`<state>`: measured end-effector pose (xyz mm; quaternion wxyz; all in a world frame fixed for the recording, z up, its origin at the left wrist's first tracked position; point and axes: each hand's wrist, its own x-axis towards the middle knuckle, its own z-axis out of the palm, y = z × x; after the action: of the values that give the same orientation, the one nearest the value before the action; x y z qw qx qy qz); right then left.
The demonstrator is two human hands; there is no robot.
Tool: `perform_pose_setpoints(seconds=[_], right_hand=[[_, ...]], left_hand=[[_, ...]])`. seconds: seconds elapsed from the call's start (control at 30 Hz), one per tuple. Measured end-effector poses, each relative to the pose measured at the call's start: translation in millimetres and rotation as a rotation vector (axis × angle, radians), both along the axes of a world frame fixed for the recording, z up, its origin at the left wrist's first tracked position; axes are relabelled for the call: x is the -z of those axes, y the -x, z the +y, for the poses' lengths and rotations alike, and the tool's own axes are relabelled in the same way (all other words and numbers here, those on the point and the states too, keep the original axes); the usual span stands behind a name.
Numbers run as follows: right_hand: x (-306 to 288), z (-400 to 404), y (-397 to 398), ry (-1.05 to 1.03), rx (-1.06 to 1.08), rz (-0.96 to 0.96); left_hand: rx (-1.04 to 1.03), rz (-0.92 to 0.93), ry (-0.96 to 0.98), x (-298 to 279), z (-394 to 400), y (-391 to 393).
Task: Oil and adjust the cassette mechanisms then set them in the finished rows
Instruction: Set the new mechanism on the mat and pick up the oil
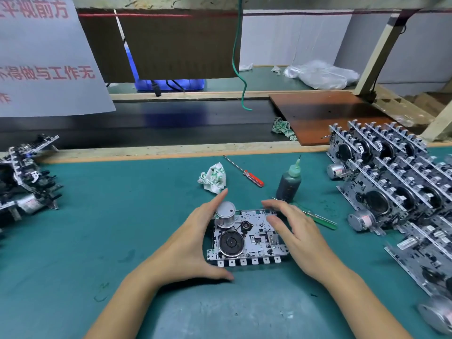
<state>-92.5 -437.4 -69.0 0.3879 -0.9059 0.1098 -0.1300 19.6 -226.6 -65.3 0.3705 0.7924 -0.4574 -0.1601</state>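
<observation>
Green bench mat (102, 231) carries mechanism (247, 237), oil bottle (288, 183), screwdriver (244, 171), rag (213, 177).

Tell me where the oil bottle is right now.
In the head view the oil bottle stands upright on the green mat, right of centre, just beyond the right hand, between the red-handled screwdriver and the finished rows.
</observation>
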Motion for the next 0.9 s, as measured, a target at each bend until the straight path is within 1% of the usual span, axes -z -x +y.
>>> perform_pose_setpoints(seconds=[0.17, 0.27, 0.4, 0.53, 0.63, 0.77, 0.9], right_hand=[[-0.1, 0.3, 0.4, 0.015, 0.006, -0.017], [-1.1, 0.0, 0.5, -0.004, 0.027, -0.031], [-3.9, -0.7, 1.8, -0.007, 0.023, -0.040], [-6.5, 1.4, 3.8, -0.002, -0.027, -0.024], [-11.3, 4.1, 4.3, 0.025, -0.146, 0.002], [-17.3, 7.3, 6.1, 0.151, -0.331, 0.137], [-26.3, 2.6, 3.7, 0.339, -0.367, 0.236]], left_hand=[[-0.017, -0.109, 0.007, -2.6, -3.1, 5.0], [0.005, -0.092, 0.004, 0.7, -2.2, 4.8], [-0.026, -0.055, 0.020, 2.6, -1.4, 2.7], [-0.019, -0.057, 0.049, 3.7, -2.5, 4.3], [-0.007, -0.099, 0.058, 3.7, -3.4, 6.1], [0.029, -0.089, 0.045, 4.5, -2.9, 5.7], [0.036, -0.061, 0.040, 4.5, -1.9, 5.1]])
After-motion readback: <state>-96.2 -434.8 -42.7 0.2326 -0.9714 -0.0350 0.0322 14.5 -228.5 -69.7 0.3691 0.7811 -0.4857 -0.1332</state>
